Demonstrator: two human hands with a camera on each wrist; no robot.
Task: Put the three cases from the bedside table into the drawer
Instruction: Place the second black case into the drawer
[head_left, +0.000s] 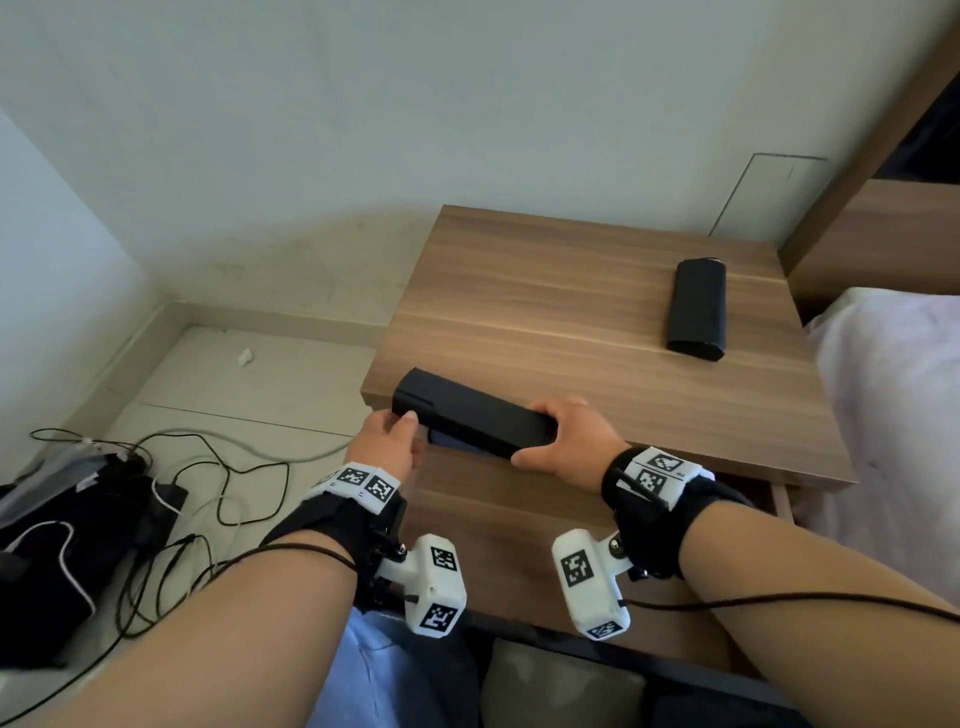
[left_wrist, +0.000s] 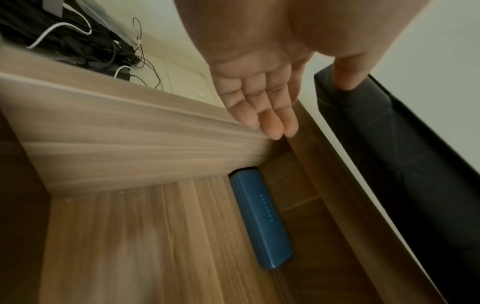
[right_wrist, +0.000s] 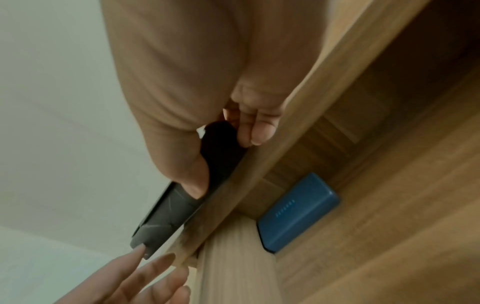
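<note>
Bedside table (head_left: 571, 291), wood grain, centre-right of the head view; its drawer (left_wrist: 155, 236) stands pulled out beneath the front edge.

Long black case (head_left: 470, 418): at the table's front-left edge, above the drawer, lower centre of the head view. Right hand (head_left: 563, 441) wraps its right end, thumb below and fingers over the top. Left hand (head_left: 387, 441) at its left end, thumb laid on the case, fingers straight and spread underneath; whether those fingers touch the case is unclear, the wrist views being blurred.

Blue case (left_wrist: 262, 222): flat on the drawer floor, partly under the table top.

Second black case (head_left: 697, 310): lying on the table top, right of centre in the head view, well apart from both hands.

Cables and a dark bag (head_left: 78, 519): floor, lower left.
</note>
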